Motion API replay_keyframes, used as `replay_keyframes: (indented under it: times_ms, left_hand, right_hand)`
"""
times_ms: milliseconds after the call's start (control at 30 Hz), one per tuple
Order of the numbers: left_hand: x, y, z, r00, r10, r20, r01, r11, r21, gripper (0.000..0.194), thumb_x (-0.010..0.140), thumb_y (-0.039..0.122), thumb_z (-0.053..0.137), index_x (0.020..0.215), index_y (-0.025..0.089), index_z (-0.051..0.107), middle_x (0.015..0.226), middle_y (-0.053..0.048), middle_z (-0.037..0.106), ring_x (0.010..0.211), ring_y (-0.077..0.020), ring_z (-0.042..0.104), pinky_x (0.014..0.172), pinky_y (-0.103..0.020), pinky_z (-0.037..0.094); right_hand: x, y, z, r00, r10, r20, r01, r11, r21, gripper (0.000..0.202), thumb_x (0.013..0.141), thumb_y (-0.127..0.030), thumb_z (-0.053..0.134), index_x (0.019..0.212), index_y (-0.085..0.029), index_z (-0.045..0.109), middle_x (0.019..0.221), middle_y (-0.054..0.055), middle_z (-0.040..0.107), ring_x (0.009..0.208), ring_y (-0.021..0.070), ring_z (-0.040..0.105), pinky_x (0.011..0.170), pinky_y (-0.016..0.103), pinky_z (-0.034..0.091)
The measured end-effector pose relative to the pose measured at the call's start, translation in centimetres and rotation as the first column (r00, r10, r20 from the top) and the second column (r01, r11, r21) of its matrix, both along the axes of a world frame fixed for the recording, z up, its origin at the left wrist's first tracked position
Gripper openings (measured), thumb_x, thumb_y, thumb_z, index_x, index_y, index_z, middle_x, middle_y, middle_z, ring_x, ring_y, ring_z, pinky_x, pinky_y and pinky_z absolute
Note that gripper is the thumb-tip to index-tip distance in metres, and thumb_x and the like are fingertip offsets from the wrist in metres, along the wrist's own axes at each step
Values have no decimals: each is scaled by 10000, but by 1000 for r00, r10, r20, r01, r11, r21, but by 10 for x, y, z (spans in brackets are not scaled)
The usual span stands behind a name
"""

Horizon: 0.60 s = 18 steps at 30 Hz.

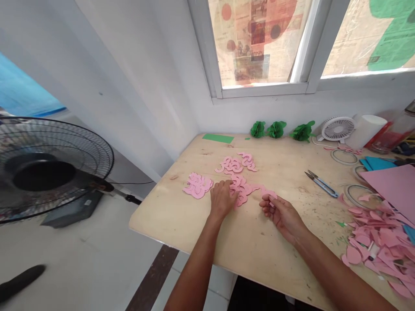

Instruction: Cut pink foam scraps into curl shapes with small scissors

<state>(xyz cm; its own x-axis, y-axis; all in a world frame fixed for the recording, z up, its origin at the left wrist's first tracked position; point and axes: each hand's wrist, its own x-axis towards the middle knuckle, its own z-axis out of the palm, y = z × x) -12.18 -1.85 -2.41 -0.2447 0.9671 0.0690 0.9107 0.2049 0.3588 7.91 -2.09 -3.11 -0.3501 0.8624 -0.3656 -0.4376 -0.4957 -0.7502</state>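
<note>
A loose pile of curly pink paper cut-outs (241,185) lies near the middle of the wooden table. My left hand (223,198) is on the pile's left edge, fingers bent, with pink paper between thumb and forefinger. Right of the pile, my right hand (282,216) pinches the end of a wavy pink paper strip (266,191), which reaches back towards the pile. Just left of my left hand sits a neater stack of pink cut-outs (197,185). More pink curls (232,164) lie behind the pile, with another small group (247,160) beside them.
Thread snips (322,183) lie to the right, near wire rings (356,195) and a heap of pink scraps (378,242). Green paper flowers (275,129), a small white fan (338,128) and a green strip (218,138) line the back. A large floor fan (42,170) stands left.
</note>
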Motion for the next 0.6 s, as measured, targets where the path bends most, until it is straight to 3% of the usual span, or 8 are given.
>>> replay_keyframes:
  times_ms: [300, 467, 600]
  left_hand:
    - [-5, 15, -1, 1000, 23, -6, -23, 997, -76, 153, 725, 230, 523, 865, 217, 584, 940, -31, 640, 912, -210, 541, 749, -310, 361]
    - [-6, 17, -1, 997, 64, 49, -61, 996, -70, 256, 725, 216, 522, 979, 224, 558, 938, -29, 646, 944, -201, 548, 763, -305, 366]
    - [-15, 31, 3, 996, 53, 73, -46, 995, -92, 303, 742, 247, 510, 1044, 234, 536, 947, -29, 645, 945, -197, 557, 744, -300, 380]
  right_hand:
    - [-2, -1, 2, 1000, 7, -11, -7, 1000, 1, 228, 706, -348, 679, 827, -156, 661, 730, 62, 671, 609, 130, 561, 563, 257, 410]
    - [-1, -1, 3, 1000, -2, -7, 2, 1000, -1, 247, 690, -356, 688, 821, -148, 666, 729, 70, 671, 609, 135, 561, 569, 264, 409]
    - [-1, -1, 3, 1000, 7, -10, -7, 1000, 5, 240, 694, -358, 685, 812, -149, 669, 730, 67, 669, 603, 132, 556, 562, 260, 402]
